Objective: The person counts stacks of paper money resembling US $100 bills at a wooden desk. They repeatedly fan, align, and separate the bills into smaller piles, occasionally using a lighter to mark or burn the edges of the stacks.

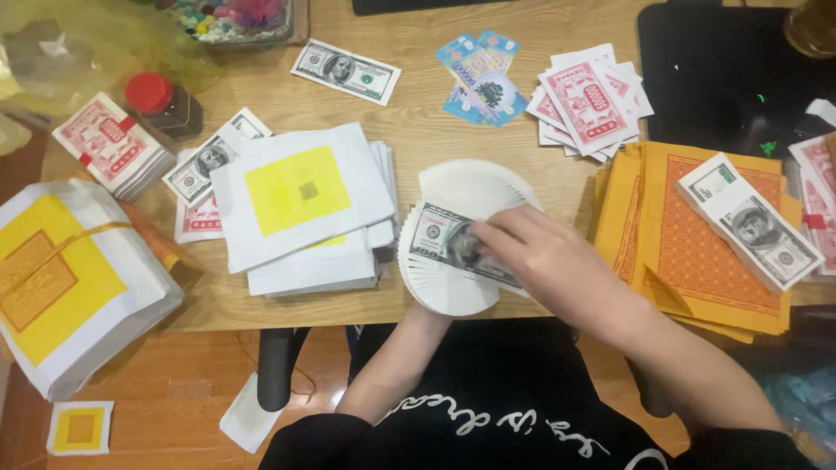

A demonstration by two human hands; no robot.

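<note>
Right hand (544,252) lies palm-down w/ fingers loosely curled, fingertips pressing a grey-green banknote (448,242) onto a fan of white paper sheets (453,235) spread into a round rosette at the near edge of the wooden table (418,113). Left hand (424,309) is under the fan, mostly hidden; only wrist & forearm show rising from below, so can't tell how far it's open or what it grips. Just left of the fan: stack of white sheets w/ yellow squares (300,204), a few loose notes poking out beneath it. Far left, overhanging the table edge: thick tied bundle of white-and-yellow paper (65,278). Behind that: banded pack of red-printed notes (111,144) & a small red-capped jar (161,103). Right of the hand: pile of orange patterned sheets (697,235) w/ a banded wad of grey-green notes (749,222) on top. Farther back: one loose note (346,71), blue notes (481,74), red notes fanned out (588,100). Black mat (723,70) at top right.
</note>
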